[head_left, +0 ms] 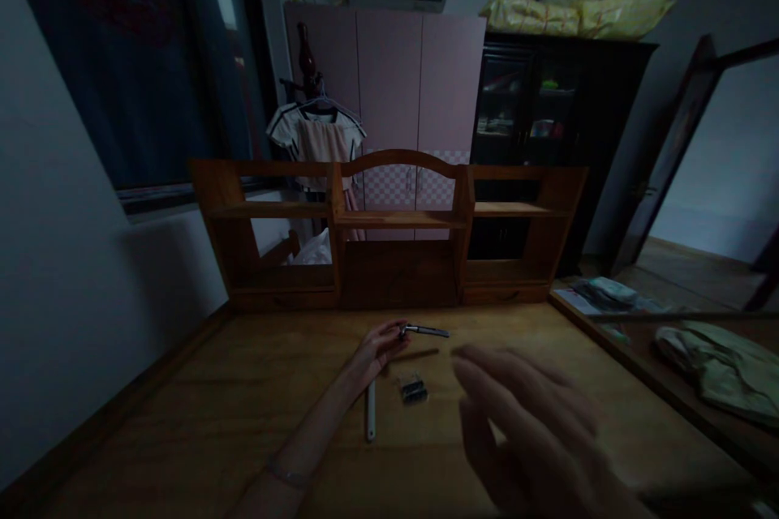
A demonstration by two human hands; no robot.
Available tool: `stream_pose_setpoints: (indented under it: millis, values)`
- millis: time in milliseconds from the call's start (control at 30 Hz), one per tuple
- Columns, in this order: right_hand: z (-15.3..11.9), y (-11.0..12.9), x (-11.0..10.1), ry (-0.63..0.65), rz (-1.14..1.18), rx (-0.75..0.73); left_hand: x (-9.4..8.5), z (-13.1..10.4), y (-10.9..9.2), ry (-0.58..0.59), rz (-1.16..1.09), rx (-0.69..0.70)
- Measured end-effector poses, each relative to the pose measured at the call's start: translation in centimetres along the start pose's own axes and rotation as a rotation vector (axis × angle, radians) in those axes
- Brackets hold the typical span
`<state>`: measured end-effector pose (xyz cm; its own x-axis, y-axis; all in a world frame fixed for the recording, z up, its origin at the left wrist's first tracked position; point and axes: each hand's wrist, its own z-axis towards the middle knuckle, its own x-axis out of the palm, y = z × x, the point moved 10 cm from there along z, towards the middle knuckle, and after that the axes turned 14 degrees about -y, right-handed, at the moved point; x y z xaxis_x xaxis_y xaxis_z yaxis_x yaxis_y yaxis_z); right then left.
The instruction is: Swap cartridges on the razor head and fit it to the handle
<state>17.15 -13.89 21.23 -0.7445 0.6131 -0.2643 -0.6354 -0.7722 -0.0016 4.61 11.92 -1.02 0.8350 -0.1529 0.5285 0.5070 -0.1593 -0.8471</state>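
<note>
My left hand [380,347] is closed around one end of a slim, shiny metal tool [429,331], held just above the wooden table. The tool's narrow, flat part points to the right; its exact kind is hard to tell in the dim light. Close to the camera, my right hand [527,413] is raised over the table, blurred, its fingers extended and the thumb apart, with nothing seen in it. Below the left hand lies a long, pale, narrow strip [371,413] with a hole at its near end. Beside it are small dark packets [414,389] in clear wrapping.
A wooden shelf unit [398,219] stands along the table's [256,389] far edge. On the right, a raised rim borders a lower surface with folded cloth [724,369] and a bag [612,292]. A wall [91,300] closes the left side.
</note>
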Motion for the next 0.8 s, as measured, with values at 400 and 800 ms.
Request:
stream_pose_setpoints:
  millis: [400,800]
  values:
    - [-9.1,-15.7,14.3,0.202,-0.050,0.267,-0.2,1.3,-0.4,-0.024,-0.030,0.035]
    - [-11.4,-17.8,15.7,0.365,0.033,0.312,-0.7,1.1,0.3,-0.073,0.115,0.024]
